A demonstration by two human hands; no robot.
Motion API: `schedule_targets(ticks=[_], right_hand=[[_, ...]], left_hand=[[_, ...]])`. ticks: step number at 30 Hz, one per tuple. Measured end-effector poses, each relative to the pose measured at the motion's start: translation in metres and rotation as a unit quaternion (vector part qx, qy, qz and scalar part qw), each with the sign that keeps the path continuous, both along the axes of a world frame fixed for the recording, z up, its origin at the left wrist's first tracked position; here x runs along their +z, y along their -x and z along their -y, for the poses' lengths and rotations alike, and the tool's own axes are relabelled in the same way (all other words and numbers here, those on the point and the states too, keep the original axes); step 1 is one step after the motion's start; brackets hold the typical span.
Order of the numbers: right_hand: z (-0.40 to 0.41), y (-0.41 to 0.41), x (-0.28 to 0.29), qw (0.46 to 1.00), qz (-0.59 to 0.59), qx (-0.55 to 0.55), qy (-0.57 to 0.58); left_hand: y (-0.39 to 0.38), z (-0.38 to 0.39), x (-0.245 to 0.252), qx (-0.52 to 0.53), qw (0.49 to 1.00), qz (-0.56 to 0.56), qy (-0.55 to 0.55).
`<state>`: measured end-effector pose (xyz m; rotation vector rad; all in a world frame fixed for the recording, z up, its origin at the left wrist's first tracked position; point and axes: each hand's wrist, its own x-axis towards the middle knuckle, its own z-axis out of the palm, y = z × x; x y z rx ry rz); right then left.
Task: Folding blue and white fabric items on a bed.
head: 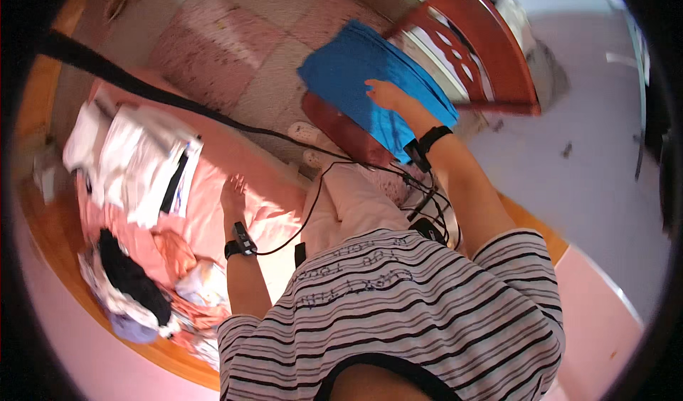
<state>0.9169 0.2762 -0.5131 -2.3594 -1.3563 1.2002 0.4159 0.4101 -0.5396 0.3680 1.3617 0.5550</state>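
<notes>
My right hand point(385, 95) is over a folded blue cloth point(347, 65), thumb apart from the fingers and no fold visibly pinched. This cloth covers most of a reddish-brown wooden chair seat point(341, 129). My left hand point(233, 194) is at or just above the pink bed sheet point(213, 161), fingers spread and holding nothing; contact with the sheet is hard to judge. Left of it lies a stack of folded white clothes point(141, 161) with a dark strip at one edge. Nearer me on the bed is a loose black garment point(136, 278) among crumpled clothes.
A carved wooden chair back point(459, 43) rises at the upper right. Black cables point(427, 193) hang by my right side, and a dark strap point(160, 97) crosses the view. An orange-brown wooden bed edge point(133, 355) curves along the lower left. The floor point(229, 43) is tiled.
</notes>
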Motion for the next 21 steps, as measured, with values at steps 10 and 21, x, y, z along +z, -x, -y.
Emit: schedule_targets(ticks=[10,21], right_hand=[[-0.182,0.254,0.139,0.932,-0.091,0.343,-0.073],[-0.283,0.625,0.122,0.71,-0.179,0.681,-0.032]], left_hand=[[0.144,0.138,0.122,0.423,0.897,0.092,-0.092],[0.23,0.321,0.102,0.779,0.622,-0.006,-0.079]])
